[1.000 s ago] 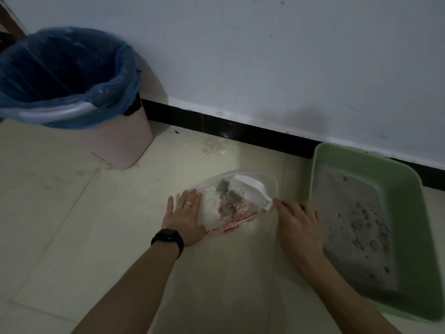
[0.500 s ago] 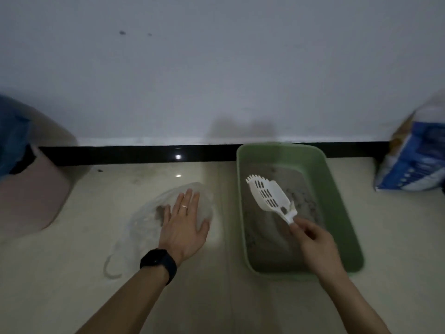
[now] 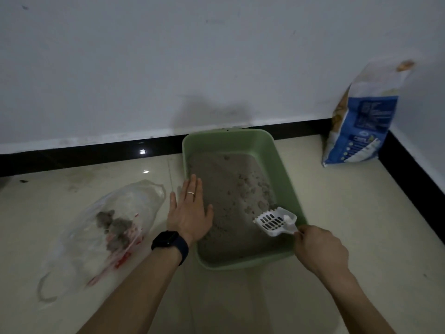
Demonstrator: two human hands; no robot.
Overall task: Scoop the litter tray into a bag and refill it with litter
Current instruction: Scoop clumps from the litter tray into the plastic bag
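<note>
Head view: fingers straight and close together, the left hand (image 3: pixel 190 214) lies palm-down across the left rim of the litter tray (image 3: pixel 240 265). Fingers curled round its handle, the right hand (image 3: pixel 319 249) holds the scoop (image 3: pixel 273 221), slotted head pointing left over the tray's near right corner; the tray runs lengthwise toward the wall (image 3: pixel 144 68).

The handle of the scoop (image 3: pixel 274 221) is hidden inside the grip of the right hand (image 3: pixel 320 251). The left hand (image 3: pixel 190 213) covers part of the left rim of the litter tray (image 3: pixel 228 138). Both forearms run off the bottom edge. Print on the litter sack (image 3: pixel 361 121), upper right, is too blurred to read.
</note>
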